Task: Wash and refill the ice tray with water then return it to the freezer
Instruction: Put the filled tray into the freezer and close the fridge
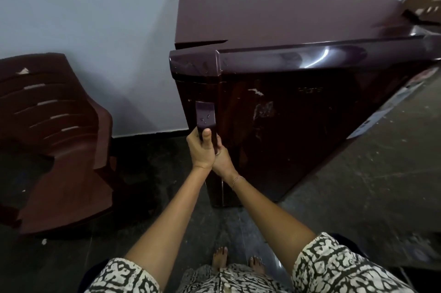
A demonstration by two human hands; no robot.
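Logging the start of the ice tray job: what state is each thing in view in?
Fridge door: shut, or nearly so.
Door handle: gripped by both hands.
Left hand: curled round the handle, thumb up.
Right hand: holds the handle lower down.
Plastic chair: upright, nobody on it.

Glossy dark-maroon fridge (286, 6), upright, scuffed door (298, 130), vertical handle (205, 114) near its left edge

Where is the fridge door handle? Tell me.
Head view, centre: the handle sits on the left edge of the maroon fridge door, gripped by the left hand and right hand, a plastic chair further left.
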